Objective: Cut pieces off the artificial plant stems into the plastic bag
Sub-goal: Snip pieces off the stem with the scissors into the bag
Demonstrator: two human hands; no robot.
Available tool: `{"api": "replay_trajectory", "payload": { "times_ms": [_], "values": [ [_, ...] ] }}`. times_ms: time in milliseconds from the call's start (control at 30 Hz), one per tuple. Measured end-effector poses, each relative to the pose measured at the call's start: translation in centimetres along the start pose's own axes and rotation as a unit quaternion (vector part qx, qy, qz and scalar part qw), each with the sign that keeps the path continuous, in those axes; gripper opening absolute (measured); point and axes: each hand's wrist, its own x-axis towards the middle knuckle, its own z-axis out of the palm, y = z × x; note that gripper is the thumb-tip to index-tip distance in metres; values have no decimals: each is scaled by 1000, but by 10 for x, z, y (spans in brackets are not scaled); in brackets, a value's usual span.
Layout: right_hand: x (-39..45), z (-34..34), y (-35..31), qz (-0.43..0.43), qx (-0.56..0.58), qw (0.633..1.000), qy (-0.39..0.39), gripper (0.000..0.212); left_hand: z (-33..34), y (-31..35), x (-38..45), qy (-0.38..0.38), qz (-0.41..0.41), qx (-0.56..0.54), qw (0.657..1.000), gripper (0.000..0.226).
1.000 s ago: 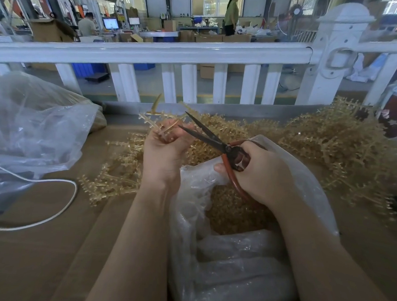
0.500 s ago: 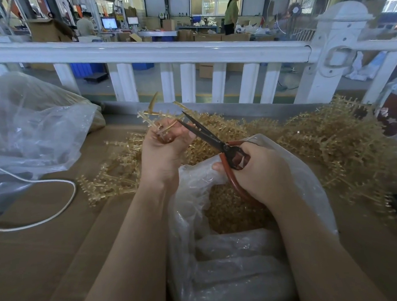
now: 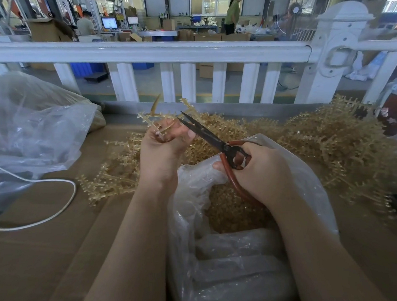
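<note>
My left hand [image 3: 162, 148] grips a small bunch of tan artificial plant stems [image 3: 154, 117] whose tips stick up above the fingers. My right hand [image 3: 259, 170] holds red-handled scissors [image 3: 206, 136], fingers through the loops. The dark blades point up and left, and their tips lie beside the held stems. Under both hands stands an open clear plastic bag [image 3: 222, 253] with cut tan pieces [image 3: 229, 209] inside. A heap of uncut stems [image 3: 331, 142] is spread over the table behind the bag.
Brown cardboard [image 3: 48, 252] covers the table. At the left lie a large crumpled clear bag [image 3: 28, 128] and a white cable [image 3: 56, 203]. A white railing [image 3: 186, 51] runs along the far edge. People work in the hall beyond.
Both hands and the scissors have stayed nearly in place. The blades have closed somewhat against the held stems, and the view has tilted slightly.
</note>
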Motion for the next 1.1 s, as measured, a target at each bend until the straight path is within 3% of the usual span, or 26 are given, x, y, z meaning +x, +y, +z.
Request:
{"api": "replay_trajectory", "payload": {
  "times_ms": [200, 700, 800, 967, 1100],
  "values": [
    [-2, -1, 0, -14, -24, 999, 20, 63, 0, -2, 1, -6, -5, 35, 999, 19],
    [0, 1, 2, -36, -4, 999, 37, 69, 3, 0, 0, -13, -24, -7, 1000, 35],
    [1, 1, 2, -28, -3, 999, 23, 72, 3, 0, 1, -6, -33, -14, 999, 28],
    [3, 2, 2, 39, 121, 992, 7, 49, 4, 0, 2, 25, -74, -42, 996, 43],
    [7, 1, 1, 87, 213, 973, 5, 29, 4, -3, 2, 16, -86, -2, 996, 42]
  ]
}}
